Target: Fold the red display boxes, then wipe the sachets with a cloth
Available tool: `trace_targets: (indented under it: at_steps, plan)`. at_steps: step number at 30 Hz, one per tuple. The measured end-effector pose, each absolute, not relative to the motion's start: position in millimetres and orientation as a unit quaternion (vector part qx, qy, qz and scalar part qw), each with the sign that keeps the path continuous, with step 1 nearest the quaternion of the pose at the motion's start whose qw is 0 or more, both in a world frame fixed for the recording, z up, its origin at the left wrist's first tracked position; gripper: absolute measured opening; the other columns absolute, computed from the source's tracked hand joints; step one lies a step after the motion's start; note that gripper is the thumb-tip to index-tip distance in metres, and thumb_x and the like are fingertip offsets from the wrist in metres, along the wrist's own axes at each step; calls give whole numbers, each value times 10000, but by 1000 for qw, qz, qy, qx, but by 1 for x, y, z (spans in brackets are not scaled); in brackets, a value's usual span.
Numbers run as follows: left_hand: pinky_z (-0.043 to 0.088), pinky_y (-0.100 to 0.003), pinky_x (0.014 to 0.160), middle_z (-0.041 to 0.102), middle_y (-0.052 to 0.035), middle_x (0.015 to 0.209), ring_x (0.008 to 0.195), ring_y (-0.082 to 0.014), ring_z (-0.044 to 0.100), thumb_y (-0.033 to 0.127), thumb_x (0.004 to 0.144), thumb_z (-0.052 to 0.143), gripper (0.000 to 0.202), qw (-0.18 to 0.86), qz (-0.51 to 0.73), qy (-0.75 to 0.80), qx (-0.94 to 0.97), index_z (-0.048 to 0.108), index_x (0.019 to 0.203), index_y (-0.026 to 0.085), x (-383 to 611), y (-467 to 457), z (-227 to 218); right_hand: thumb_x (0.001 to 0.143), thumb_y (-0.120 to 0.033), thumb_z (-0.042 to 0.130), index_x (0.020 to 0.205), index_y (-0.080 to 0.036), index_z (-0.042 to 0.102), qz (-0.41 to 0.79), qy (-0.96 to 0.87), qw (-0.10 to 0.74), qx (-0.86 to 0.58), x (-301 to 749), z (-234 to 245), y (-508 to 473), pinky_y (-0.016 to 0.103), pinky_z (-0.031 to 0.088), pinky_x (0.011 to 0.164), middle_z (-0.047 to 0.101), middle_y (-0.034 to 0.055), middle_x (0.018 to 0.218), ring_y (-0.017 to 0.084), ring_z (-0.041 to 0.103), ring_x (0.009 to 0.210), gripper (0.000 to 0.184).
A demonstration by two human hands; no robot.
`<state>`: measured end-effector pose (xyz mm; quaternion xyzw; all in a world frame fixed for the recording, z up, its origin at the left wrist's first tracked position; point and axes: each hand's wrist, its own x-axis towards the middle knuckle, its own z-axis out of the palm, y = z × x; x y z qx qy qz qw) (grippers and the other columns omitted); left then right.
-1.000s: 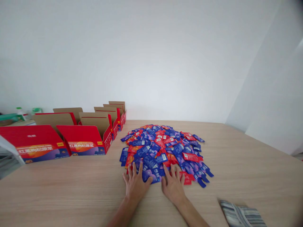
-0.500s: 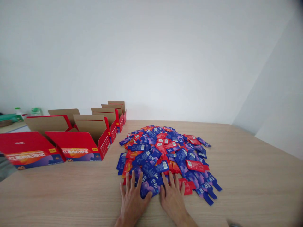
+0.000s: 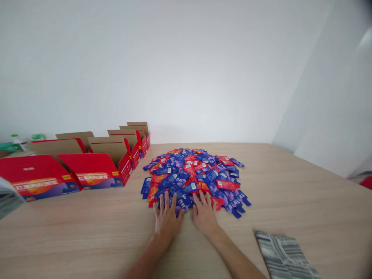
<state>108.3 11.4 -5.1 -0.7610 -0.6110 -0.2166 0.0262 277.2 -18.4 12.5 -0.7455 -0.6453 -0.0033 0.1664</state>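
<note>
A broad pile of flat blue and red sachets [image 3: 190, 170] is heaped on the table [image 3: 290, 201], some with white barcode labels showing. At its near edge my left hand [image 3: 167, 221] lies palm down with fingers spread over blue sachets. Beside it, my right hand [image 3: 205, 217] also rests flat, its outstretched fingertips touching blue and red ones. Between the two hands a blue sachet with white lettering [image 3: 182, 203] shows. Neither hand is closed round anything.
Several red cartons [image 3: 93, 164] stand in rows at the left, brown lids raised. A striped grey cloth item [image 3: 286, 255] lies near right. A green-capped bottle [image 3: 17, 142] is at far left. A white wall [image 3: 203, 77] rises behind the table.
The view has pulled back and shifted slightly, so the pile looks smaller and the striped item has come into sight. Both hands stay spread on the pile's near edge.
</note>
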Motion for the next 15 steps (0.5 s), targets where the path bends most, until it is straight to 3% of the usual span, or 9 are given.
trace_targets:
  at_steps: [7,15]
  plan:
    - [103,-624,1133,235,-110,1601,1467,-366,149,486,908,446,622,-9,-213,-536,-816,357,1489,280,155,-37,11,923,-273,406,1429,-324,436,3,-665,170,-727,305,43,-76,533,172,1110,323,31,1563,319,192,1441,509]
    - [94,-598,1149,244,-72,1602,1471,-338,149,490,896,454,633,-67,-206,-409,-886,333,1493,317,225,-91,38,906,-227,410,1462,-342,369,-14,-639,157,-753,381,56,-164,538,210,1095,318,24,1566,309,207,1439,568]
